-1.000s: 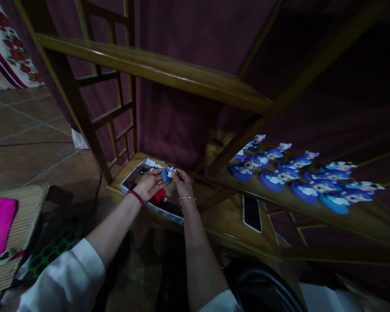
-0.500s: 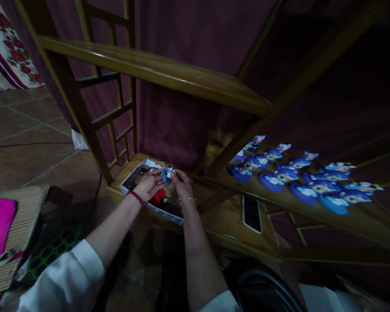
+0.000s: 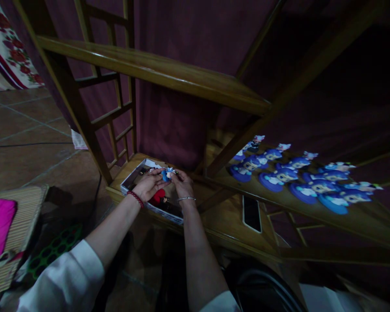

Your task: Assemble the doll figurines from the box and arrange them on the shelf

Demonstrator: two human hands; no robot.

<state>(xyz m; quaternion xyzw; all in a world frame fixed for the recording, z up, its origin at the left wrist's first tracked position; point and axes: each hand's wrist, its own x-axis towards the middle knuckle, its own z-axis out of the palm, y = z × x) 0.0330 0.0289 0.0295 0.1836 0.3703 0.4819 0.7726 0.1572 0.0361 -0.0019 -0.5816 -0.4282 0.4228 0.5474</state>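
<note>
Over the box [image 3: 165,213], the toy [image 3: 168,173] lies between the two hands, about equally near each. Its long axis seems to run from hand to hand, blue end toward the left hand [image 3: 147,186], white end toward the right hand [image 3: 183,184], though finer detail is too small to tell. Both hands hold it, fingers drawn narrow. A red piece [image 3: 158,196] sits inside the box; right of the box lies a phone [image 3: 251,213]
</note>
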